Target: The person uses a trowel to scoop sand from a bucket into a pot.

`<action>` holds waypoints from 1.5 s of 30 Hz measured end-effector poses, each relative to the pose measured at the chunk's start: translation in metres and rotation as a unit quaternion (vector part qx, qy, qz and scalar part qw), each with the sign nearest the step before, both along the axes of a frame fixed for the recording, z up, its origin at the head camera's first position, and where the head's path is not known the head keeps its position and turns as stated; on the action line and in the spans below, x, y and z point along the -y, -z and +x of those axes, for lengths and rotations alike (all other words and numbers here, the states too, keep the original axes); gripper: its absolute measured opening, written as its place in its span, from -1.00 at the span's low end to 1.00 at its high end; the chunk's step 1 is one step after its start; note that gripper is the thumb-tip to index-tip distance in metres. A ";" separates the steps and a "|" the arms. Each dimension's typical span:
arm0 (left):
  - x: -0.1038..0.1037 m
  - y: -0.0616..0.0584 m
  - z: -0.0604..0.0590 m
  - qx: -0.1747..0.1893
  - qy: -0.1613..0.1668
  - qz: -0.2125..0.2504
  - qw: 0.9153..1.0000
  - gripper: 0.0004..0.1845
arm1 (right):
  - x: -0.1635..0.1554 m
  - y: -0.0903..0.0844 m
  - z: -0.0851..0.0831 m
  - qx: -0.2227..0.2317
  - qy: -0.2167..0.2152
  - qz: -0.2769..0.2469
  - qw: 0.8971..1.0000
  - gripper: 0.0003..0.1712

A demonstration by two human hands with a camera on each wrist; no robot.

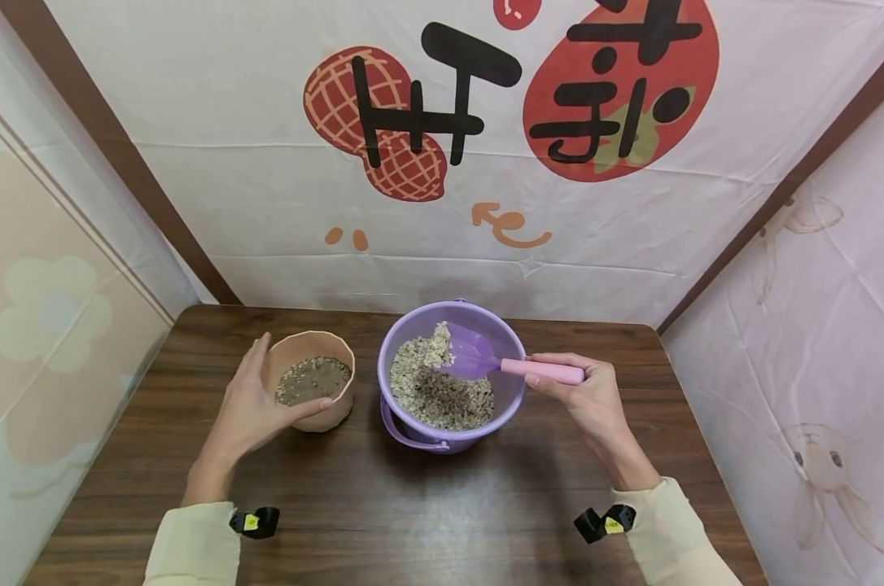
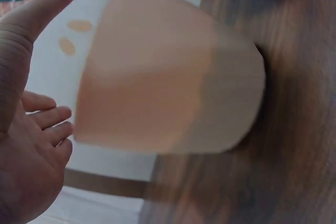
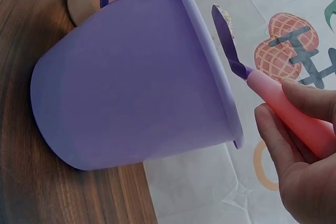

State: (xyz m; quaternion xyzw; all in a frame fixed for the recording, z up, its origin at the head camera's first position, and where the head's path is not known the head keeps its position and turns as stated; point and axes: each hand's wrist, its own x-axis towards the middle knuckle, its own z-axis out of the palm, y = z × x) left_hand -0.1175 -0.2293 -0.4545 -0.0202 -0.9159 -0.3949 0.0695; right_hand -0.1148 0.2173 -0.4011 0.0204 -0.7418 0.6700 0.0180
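My right hand point(image 1: 584, 399) grips the pink handle of a toy shovel point(image 1: 479, 355) with a purple blade. Pale grit lies on the blade's tip, over the mouth of a purple bucket point(image 1: 514, 407). Speckled gravel point(image 1: 435, 395) covers the bucket's bottom. In the right wrist view the shovel point(image 3: 286, 103) stands above the bucket's rim. My left hand point(image 1: 255, 407) spreads its thumb and straight fingers around the rim of a peach-coloured pot point(image 1: 343, 403), which holds greyish-brown soil with grit. The left wrist view shows the pot point(image 2: 152, 77) upright, the hand point(image 2: 31, 150) beside its rim.
Both containers stand on a dark wooden table point(image 1: 442, 521), near its back edge. The bucket's handle point(image 1: 413, 439) hangs down at its front left. A white printed cloth point(image 1: 266, 203) rises behind the table, with more cloth panels at the left and right.
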 end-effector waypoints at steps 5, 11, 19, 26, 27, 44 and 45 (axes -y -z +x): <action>0.008 0.012 0.001 0.027 -0.001 -0.009 1.000 0.53 | 0.002 -0.002 -0.001 0.002 -0.003 -0.005 1.000 -0.53; 0.010 0.022 0.000 0.031 -0.005 -0.002 1.000 0.53 | 0.009 -0.005 -0.002 0.005 -0.007 -0.003 1.000 -0.48; 0.011 0.025 -0.002 0.028 -0.014 0.001 1.000 0.52 | 0.032 -0.011 -0.004 0.003 -0.010 0.006 1.000 -0.56; 0.011 0.027 -0.002 0.032 -0.018 0.001 0.999 0.52 | 0.066 -0.018 -0.007 -0.003 -0.040 -0.023 0.999 -0.63; 0.011 0.027 -0.002 0.033 -0.019 0.000 0.999 0.52 | 0.071 -0.018 -0.008 -0.003 -0.045 -0.026 0.999 -0.64; 0.012 0.027 -0.002 0.055 -0.014 0.002 0.998 0.54 | 0.150 -0.018 -0.024 -0.001 -0.075 0.054 0.996 -0.68; 0.012 0.027 -0.002 0.055 -0.014 0.001 0.998 0.54 | 0.153 -0.018 -0.026 -0.003 -0.074 0.069 0.995 -0.68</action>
